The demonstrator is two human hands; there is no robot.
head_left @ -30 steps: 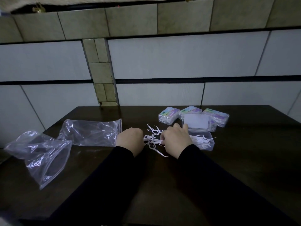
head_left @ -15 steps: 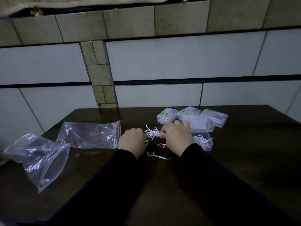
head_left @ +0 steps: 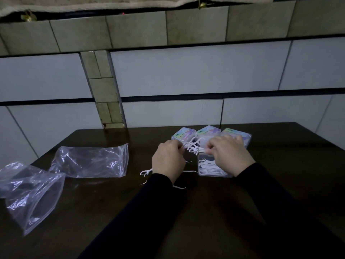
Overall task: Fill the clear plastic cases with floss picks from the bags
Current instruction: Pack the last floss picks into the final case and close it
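Note:
A bunch of white floss picks [head_left: 193, 146] hangs between my two hands, lifted just above the table. My left hand [head_left: 168, 158] pinches its left end and my right hand [head_left: 228, 154] pinches its right end. Below the right hand lies an open clear case [head_left: 209, 168] with picks inside. Its lid is mostly hidden behind the bunch and the right hand. A few loose picks [head_left: 146, 172] lie on the dark table [head_left: 186, 221] around my left wrist.
Three closed cases with colourful labels [head_left: 183, 133] stand in a row behind the hands. Two empty clear plastic bags lie at the left, one flat [head_left: 89, 161] and one crumpled at the table's edge [head_left: 28, 191]. A tiled wall rises behind the table.
Both hands have gathered the picks from the table and moved them up and to the right, over the open case. A few picks were left behind near the left wrist.

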